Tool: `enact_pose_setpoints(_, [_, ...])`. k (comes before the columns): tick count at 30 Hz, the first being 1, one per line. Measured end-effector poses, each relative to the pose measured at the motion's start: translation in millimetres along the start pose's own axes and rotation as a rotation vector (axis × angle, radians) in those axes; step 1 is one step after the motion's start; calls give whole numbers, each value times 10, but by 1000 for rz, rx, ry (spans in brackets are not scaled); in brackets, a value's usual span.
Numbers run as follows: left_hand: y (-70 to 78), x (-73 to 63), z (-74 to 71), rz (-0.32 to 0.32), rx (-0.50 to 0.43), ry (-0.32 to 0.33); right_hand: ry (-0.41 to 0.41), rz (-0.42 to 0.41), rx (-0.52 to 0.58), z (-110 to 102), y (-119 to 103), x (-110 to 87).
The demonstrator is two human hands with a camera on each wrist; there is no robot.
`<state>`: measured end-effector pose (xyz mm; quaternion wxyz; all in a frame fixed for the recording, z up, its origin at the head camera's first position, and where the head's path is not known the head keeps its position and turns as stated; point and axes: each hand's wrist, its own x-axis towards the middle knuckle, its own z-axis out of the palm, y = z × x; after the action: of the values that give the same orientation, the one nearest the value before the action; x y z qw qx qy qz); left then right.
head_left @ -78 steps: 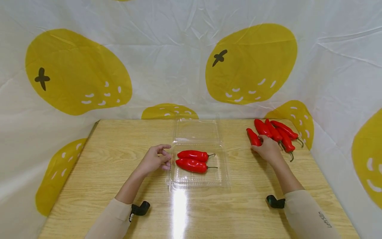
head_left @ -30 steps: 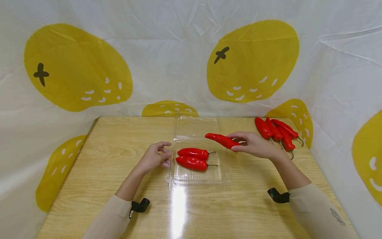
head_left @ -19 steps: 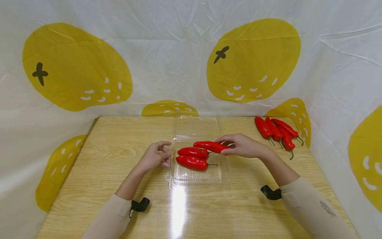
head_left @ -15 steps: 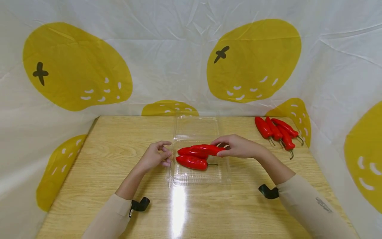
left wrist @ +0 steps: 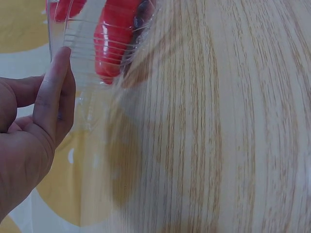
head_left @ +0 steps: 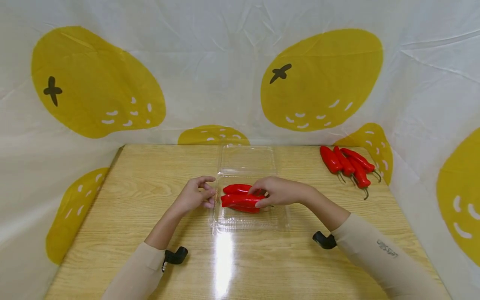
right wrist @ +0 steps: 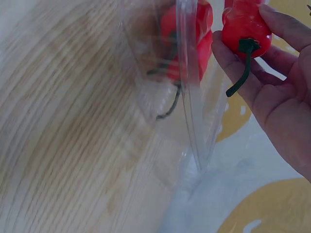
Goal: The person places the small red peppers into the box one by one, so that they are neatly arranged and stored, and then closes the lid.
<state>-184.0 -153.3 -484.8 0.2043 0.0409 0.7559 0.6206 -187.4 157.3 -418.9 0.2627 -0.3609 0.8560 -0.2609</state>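
Observation:
In the head view my right hand [head_left: 283, 191] holds a red chili pepper [head_left: 240, 200] above a clear plastic container [head_left: 247, 227], gripping it near its stem end. The right wrist view shows that pepper [right wrist: 248, 31] between thumb and fingers, its green stem hanging down. Two more red peppers lie in the container: one [head_left: 234, 188] behind, partly covered by the hand, the other [head_left: 243, 209] mostly under the held pepper. At the container's left end is my left hand [head_left: 192, 196]. In the left wrist view its extended fingers [left wrist: 51, 92] touch the clear wall.
The container's clear lid [head_left: 247, 159] lies open toward the back. Several red peppers [head_left: 346, 164] with green stems are piled at the table's back right corner. A printed white cloth [head_left: 213, 83] hangs behind the wooden table [head_left: 157, 175].
My right hand took a pepper from the pile at the right and carried it left over the container, then lower and nearer. The left hand has stayed at the container's left end.

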Motion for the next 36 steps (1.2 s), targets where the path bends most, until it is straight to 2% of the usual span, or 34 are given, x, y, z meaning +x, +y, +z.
enact_pose_setpoints(7, [12,-10,-1,0,12,-3,-8,-18,-94,84,-98,102])
enact_pose_setpoints(11, [15,-10,6,-11,2,6,-14,-24,-93,131,-107,144])
enact_pose_setpoints(17, [7,6,11,-14,0,10,-33,13,-46,221,-90,165])
enact_pose_setpoints(24, [-5,12,2,-17,11,10,-29,32,-72,315,-96,213])
enact_pose_setpoints(30, [-3,-3,-2,-18,5,3,-47,92,-69,363,-137,230])
enact_pose_setpoints(36, [3,1,-4,7,3,3,-54,80,-106,376,-169,244])
